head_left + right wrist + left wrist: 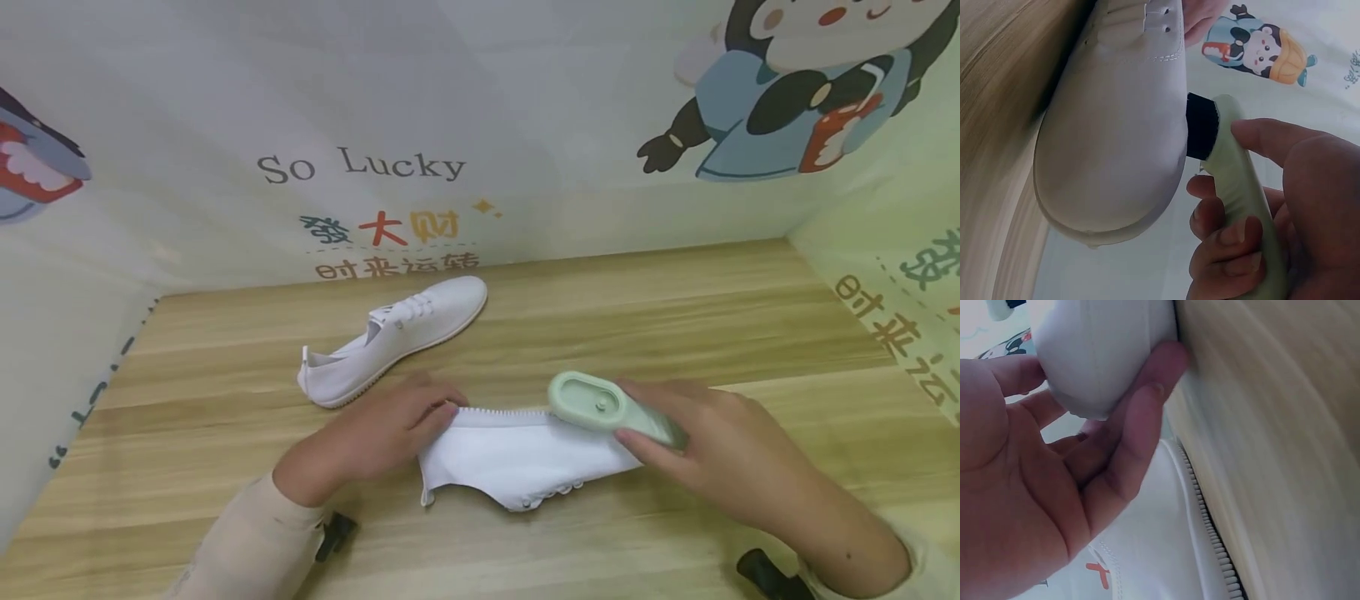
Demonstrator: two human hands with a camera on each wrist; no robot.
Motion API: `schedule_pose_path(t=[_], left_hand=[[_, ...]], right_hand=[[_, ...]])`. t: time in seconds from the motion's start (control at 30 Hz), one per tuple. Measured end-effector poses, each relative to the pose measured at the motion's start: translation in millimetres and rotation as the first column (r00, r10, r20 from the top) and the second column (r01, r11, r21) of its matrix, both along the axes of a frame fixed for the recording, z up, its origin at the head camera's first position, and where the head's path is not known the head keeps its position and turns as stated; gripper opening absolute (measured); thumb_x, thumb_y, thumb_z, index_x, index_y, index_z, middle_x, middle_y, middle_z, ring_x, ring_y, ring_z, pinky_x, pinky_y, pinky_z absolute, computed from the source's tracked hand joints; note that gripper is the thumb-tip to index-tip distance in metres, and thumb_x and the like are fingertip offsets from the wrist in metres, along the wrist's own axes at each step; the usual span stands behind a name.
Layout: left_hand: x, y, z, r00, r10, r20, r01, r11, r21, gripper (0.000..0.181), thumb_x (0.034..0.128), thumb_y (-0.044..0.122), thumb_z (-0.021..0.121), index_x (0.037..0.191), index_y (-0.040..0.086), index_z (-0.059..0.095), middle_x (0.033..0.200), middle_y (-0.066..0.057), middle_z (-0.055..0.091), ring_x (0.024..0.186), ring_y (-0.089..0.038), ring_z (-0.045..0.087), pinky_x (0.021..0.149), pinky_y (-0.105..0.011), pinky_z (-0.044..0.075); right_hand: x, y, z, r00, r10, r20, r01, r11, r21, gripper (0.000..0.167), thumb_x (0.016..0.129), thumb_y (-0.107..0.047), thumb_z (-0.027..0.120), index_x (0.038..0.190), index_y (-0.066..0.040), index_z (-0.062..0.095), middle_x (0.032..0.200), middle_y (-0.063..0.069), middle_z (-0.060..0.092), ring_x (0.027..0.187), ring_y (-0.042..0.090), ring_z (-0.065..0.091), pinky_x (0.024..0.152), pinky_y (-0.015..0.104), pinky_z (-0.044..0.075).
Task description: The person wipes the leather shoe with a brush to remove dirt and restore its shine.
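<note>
A white shoe (517,458) lies on its side in the head view, sole edge toward the back, laces toward the front. My left hand (382,429) grips its heel end; in the left wrist view the fingers (1141,425) curl round the heel (1097,356). In my right hand (738,454) is a pale green brush (592,404), held by its handle over the toe half. The right wrist view shows the brush's dark bristles (1202,126) against the side of the shoe (1116,137), with the right hand's fingers curled round the handle (1244,206).
A second white shoe (397,337) rests behind the left hand, toe pointing to the back right. The wood-patterned table (675,325) is bounded at the back and sides by printed white sheets (525,125). Dark straps or mounts (336,536) show near both wrists.
</note>
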State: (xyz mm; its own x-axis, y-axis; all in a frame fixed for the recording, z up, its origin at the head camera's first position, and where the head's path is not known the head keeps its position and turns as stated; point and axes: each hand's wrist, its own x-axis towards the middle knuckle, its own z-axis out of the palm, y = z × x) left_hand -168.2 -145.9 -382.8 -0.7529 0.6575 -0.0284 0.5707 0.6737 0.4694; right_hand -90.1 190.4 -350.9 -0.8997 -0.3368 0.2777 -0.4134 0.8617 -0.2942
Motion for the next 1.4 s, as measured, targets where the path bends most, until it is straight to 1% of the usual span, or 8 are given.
schedule_pose_path(t=[0.13,0.2,0.4,0.63,0.87,1.07,1.23,1.4], left_hand=[[-1.7,-0.6,0.1,1.0,0.001,-0.003,-0.001,1.0,0.005,0.024,0.1006,0.03,0.045,0.11,0.024,0.067,0.103,0.009,0.058,0.1,-0.008,0.051,0.088,-0.033,0.044],[-2.6,-1.5,1.0,1.0,0.002,0.004,-0.002,1.0,0.01,0.024,0.1002,0.031,0.046,0.109,0.023,0.067,0.102,0.009,0.059,0.1,-0.009,0.052,0.088,-0.033,0.044],[-4.4,-3.0,0.5,1.0,-0.01,0.023,0.01,1.0,0.005,0.025,0.1005,0.034,0.045,0.109,0.025,0.067,0.104,0.01,0.06,0.103,-0.009,0.053,0.089,-0.034,0.044],[-5.2,-2.7,-0.5,1.0,-0.015,0.009,0.015,1.0,0.004,0.024,0.1003,0.033,0.045,0.109,0.024,0.066,0.104,0.009,0.06,0.102,-0.009,0.054,0.089,-0.034,0.044],[-5.7,-3.1,-2.5,1.0,-0.021,0.012,0.021,1.0,0.012,0.024,0.1004,0.034,0.045,0.108,0.025,0.066,0.103,0.009,0.06,0.102,-0.009,0.054,0.089,-0.034,0.044],[-5.6,-3.7,-2.6,0.999,-0.009,0.036,0.008,1.0,0.012,0.025,0.1003,0.036,0.044,0.109,0.026,0.066,0.103,0.01,0.059,0.101,-0.008,0.053,0.088,-0.033,0.044],[-6.1,-3.0,-2.4,0.999,-0.007,0.036,0.007,1.0,0.01,0.024,0.1003,0.036,0.044,0.108,0.027,0.065,0.101,0.011,0.058,0.097,-0.007,0.052,0.086,-0.032,0.044],[-7.3,-1.7,-3.5,0.999,-0.017,0.033,0.016,1.0,0.013,0.024,0.1004,0.036,0.044,0.108,0.027,0.065,0.102,0.01,0.059,0.099,-0.007,0.052,0.087,-0.033,0.044]], right_hand=[[1.3,-2,0.7,1.0,0.022,-0.014,-0.022,1.0,0.01,0.043,0.086,-0.043,0.066,0.123,-0.02,0.064,0.106,0.004,0.069,0.087,0.019,0.066,0.067,0.041,0.053],[1.1,-2,2.2,0.999,0.034,-0.019,-0.034,0.999,0.012,0.042,0.085,-0.039,0.068,0.121,-0.019,0.064,0.104,0.002,0.069,0.079,0.013,0.064,0.063,0.037,0.052],[2.7,2,10.1,0.999,0.035,0.032,-0.036,0.998,0.055,0.035,0.081,-0.033,0.071,0.112,-0.021,0.06,0.093,-0.003,0.068,0.057,0.002,0.045,0.05,0.022,0.039],[5.4,16,19.9,0.998,0.044,0.04,-0.049,0.992,0.118,0.028,0.078,-0.031,0.071,0.103,-0.025,0.06,0.088,-0.009,0.065,0.058,0.003,0.043,0.051,0.024,0.037],[9.3,22,26.3,0.996,0.084,0.04,-0.088,0.991,0.104,0.023,0.077,-0.029,0.073,0.095,-0.028,0.058,0.077,-0.018,0.054,0.055,-0.001,0.038,0.05,0.021,0.033],[11.5,16,23.6,0.993,0.117,0.035,-0.119,0.99,0.08,0.022,0.078,-0.029,0.073,0.095,-0.029,0.06,0.077,-0.022,0.051,0.057,-0.004,0.039,0.052,0.02,0.035],[11.1,9,18.9,0.991,0.131,0.011,-0.131,0.988,0.081,0.024,0.078,-0.03,0.073,0.099,-0.024,0.064,0.083,-0.019,0.056,0.06,-0.003,0.042,0.053,0.02,0.039],[12.1,3,12.5,0.989,0.146,-0.018,-0.145,0.988,0.055,0.026,0.077,-0.028,0.073,0.1,-0.023,0.064,0.08,-0.017,0.054,0.056,-0.004,0.039,0.05,0.018,0.036]])
